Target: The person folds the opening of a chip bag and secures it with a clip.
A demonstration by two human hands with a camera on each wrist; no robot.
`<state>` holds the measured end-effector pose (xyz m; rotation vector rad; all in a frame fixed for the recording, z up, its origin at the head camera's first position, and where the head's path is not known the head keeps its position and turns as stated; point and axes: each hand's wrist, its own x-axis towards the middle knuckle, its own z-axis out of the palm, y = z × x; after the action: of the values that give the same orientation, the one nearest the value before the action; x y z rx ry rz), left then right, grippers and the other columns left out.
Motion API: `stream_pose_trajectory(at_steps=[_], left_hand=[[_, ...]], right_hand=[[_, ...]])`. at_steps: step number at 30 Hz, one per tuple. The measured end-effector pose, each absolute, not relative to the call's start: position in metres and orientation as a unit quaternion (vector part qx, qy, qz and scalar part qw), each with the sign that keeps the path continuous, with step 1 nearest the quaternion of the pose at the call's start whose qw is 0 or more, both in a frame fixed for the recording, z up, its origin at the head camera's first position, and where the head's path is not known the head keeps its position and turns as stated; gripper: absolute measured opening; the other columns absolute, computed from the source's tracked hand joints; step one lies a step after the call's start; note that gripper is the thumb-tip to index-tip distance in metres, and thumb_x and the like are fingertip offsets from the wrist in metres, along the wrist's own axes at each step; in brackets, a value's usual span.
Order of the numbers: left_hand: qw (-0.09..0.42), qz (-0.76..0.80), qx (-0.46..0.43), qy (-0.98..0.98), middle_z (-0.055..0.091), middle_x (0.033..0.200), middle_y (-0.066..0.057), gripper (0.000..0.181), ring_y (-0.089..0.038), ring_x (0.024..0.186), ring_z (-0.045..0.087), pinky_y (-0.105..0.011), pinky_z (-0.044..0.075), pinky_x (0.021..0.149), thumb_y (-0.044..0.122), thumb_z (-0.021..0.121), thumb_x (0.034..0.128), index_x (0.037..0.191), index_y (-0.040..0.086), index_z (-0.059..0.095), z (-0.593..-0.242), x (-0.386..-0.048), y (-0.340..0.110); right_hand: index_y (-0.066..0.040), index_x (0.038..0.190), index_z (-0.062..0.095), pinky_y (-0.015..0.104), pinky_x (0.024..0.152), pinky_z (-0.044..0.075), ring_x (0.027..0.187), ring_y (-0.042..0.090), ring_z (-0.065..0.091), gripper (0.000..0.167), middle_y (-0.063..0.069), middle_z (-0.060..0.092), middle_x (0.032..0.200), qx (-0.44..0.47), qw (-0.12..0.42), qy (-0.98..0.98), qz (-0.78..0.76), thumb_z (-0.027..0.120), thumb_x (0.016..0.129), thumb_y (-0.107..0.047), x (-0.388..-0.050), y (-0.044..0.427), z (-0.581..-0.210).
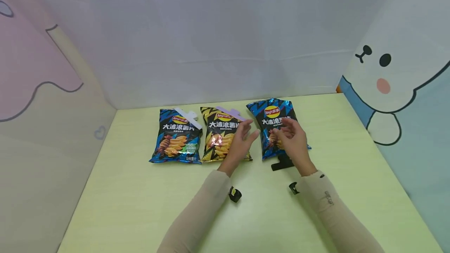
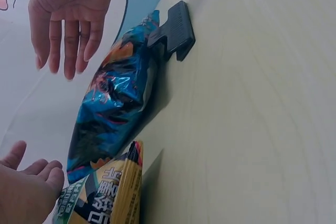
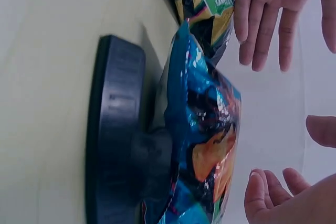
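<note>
My left hand (image 1: 240,145) hovers over the right part of a yellow and black chip bag (image 1: 219,143), its fingers loosely bent and holding nothing. Above the blue chip bag (image 1: 268,122) on the right is my right hand (image 1: 296,143), also holding nothing, with fingers relaxed. In the right wrist view both palms face inward, apart from the bags. A black clip (image 3: 118,129) lies on the table at this blue bag's near edge, partly hidden beneath it. A purple clip (image 1: 230,113) lies across the yellow bag's top.
Another blue chip bag (image 1: 175,139) lies at the left of the row, with a white clip (image 1: 189,118) slanting over its upper right corner. The pale yellow table (image 1: 147,206) ends at a white curtain (image 1: 225,50) behind. Cartoon-printed panels (image 1: 415,100) stand at both sides.
</note>
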<state>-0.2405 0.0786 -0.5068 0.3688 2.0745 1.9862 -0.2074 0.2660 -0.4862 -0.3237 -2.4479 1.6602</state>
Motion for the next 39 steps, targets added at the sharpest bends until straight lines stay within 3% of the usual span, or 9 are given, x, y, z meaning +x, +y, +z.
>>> stream_pose_trajectory(at_steps=[3,5,8,16,25,39], left_hand=[[0.128,0.682,0.119,0.71,0.035,0.163,-0.011,0.058,-0.03,0.153,0.032,-0.044,0.025,0.127,0.033,0.058,0.1027,0.152,0.012,0.037,-0.507,-0.239,0.082],[0.134,0.682,0.111,0.71,0.033,0.163,-0.01,0.058,-0.03,0.153,0.032,-0.044,0.026,0.127,0.035,0.059,0.1022,0.152,0.014,0.037,-0.508,-0.236,0.085],[0.146,0.684,0.105,0.707,0.03,0.165,-0.01,0.06,-0.03,0.154,0.031,-0.044,0.026,0.127,0.037,0.058,0.1023,0.153,0.016,0.035,-0.511,-0.233,0.089],[0.154,0.682,0.074,0.711,0.024,0.169,-0.009,0.07,-0.033,0.154,0.03,-0.047,0.028,0.126,0.036,0.059,0.1015,0.159,0.02,0.023,-0.511,-0.234,0.101],[0.18,0.656,0.033,0.733,0.024,0.169,-0.008,0.075,-0.033,0.153,0.031,-0.057,0.03,0.122,0.046,0.059,0.0998,0.161,0.028,0.019,-0.513,-0.236,0.111],[0.223,0.658,-0.001,0.719,0.024,0.168,-0.015,0.08,-0.037,0.153,0.03,-0.052,0.03,0.124,0.045,0.06,0.0992,0.161,0.014,0.019,-0.519,-0.237,0.119]], right_hand=[[-0.005,0.146,0.046,0.033,0.105,0.046,0.125,0.034,0.054,0.054,0.017,0.051,0.15,-0.11,0.095,-0.823,0.55,0.066,0.099,-0.023,-0.207,0.272,-0.488],[-0.004,0.146,0.045,0.046,0.109,0.043,0.128,0.036,0.052,0.054,0.018,0.05,0.151,-0.118,0.099,-0.825,0.544,0.065,0.099,-0.022,-0.206,0.277,-0.491],[-0.004,0.147,0.045,0.051,0.111,0.041,0.132,0.038,0.049,0.055,0.018,0.049,0.151,-0.138,0.099,-0.829,0.532,0.065,0.099,-0.021,-0.203,0.284,-0.497],[-0.008,0.149,0.044,0.055,0.116,0.036,0.138,0.037,0.043,0.056,0.017,0.046,0.153,-0.187,0.092,-0.826,0.523,0.065,0.099,-0.024,-0.21,0.298,-0.498],[-0.009,0.156,0.032,0.058,0.12,0.032,0.146,0.04,0.033,0.067,0.017,0.032,0.164,-0.225,0.054,-0.826,0.515,0.064,0.1,-0.028,-0.218,0.309,-0.497],[-0.004,0.161,0.011,0.058,0.121,0.031,0.149,0.046,0.028,0.09,0.03,0.021,0.164,-0.24,-0.05,-0.827,0.506,0.062,0.098,-0.043,-0.222,0.317,-0.508]])
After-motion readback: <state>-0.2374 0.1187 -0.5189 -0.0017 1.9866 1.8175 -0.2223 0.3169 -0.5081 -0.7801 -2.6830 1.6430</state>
